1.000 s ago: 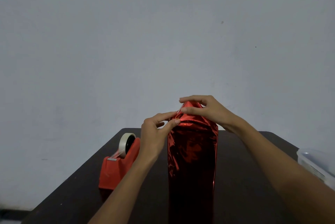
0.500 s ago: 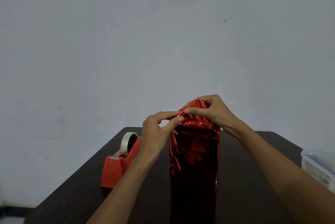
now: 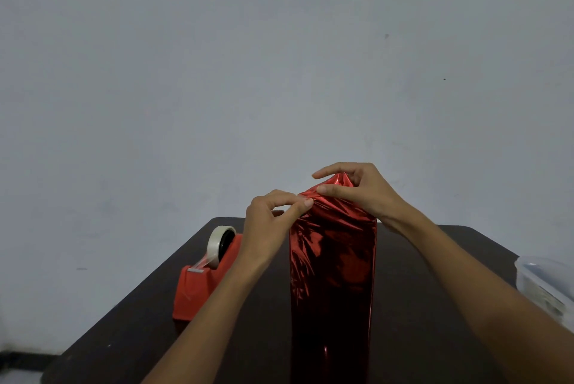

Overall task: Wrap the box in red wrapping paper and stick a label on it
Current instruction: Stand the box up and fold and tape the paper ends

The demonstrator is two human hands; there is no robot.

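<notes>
A tall box wrapped in shiny red paper (image 3: 332,275) stands upright on the dark table (image 3: 419,306), its lower part running out of the frame. The paper at the top end is gathered into crumpled folds. My right hand (image 3: 363,191) grips that gathered top from the right, thumb in front and fingers over the peak. My left hand (image 3: 270,222) sits at the top left corner and pinches the paper's edge between thumb and forefinger. The box itself is hidden under the paper. No label is in view.
A red tape dispenser (image 3: 202,278) with a roll of clear tape stands on the table left of the box, under my left forearm. A clear plastic container (image 3: 546,284) sits at the right edge. A plain grey wall rises behind the table.
My right hand has shifted over the peak of the gathered paper and bunched it tighter. My left hand stays at the top left corner, pinching the edge. The box has not moved.
</notes>
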